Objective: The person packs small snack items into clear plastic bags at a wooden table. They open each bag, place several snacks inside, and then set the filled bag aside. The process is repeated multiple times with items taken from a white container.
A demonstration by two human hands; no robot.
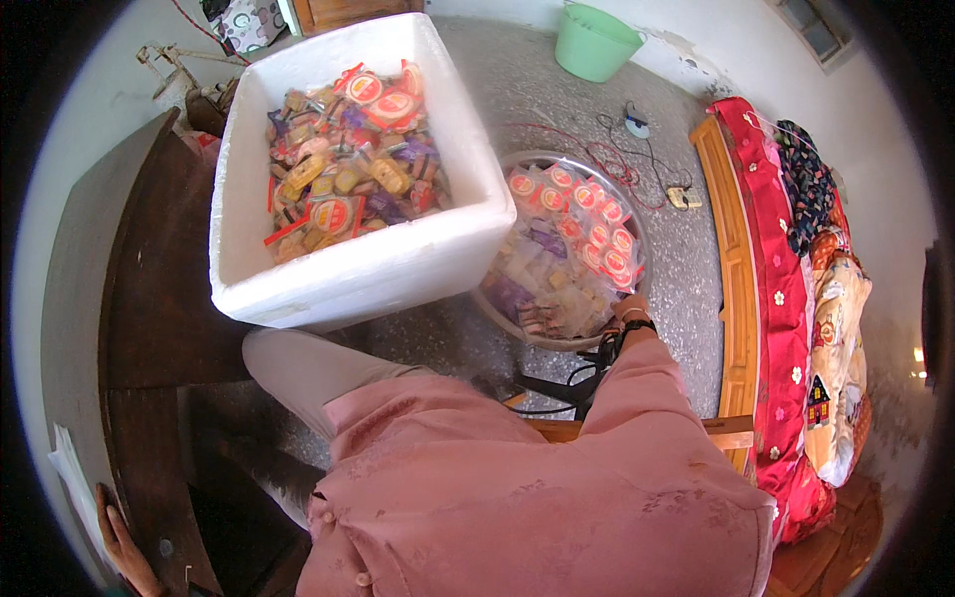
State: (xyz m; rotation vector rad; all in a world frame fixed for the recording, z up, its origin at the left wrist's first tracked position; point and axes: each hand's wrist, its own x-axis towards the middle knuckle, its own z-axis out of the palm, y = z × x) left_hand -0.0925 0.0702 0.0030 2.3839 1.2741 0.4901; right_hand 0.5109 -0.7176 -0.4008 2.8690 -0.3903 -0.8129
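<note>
My right hand (633, 307), with a dark band at the wrist, is at the right rim of a round metal basin (646, 246). Its fingers touch the rim or a packet's corner there; which one is hard to see. Clear sachets with red and white round labels (598, 235) fill the basin's far side, and other clear and purple wrapped packets (552, 298) lie nearer. At the lower left, my left hand (128, 548) lies with fingers extended on a dark wooden desk's edge, beside thin white sheets (74, 477). No object shows in it.
A white foam box (358, 276) of mixed wrapped snacks stands ahead, left of the basin, by the dark wooden desk (160, 298). Red and black cords and a power strip (684, 198) cross the floor. Beyond are a green tub (597, 45) and, rightward, a bed with red cloth (776, 298).
</note>
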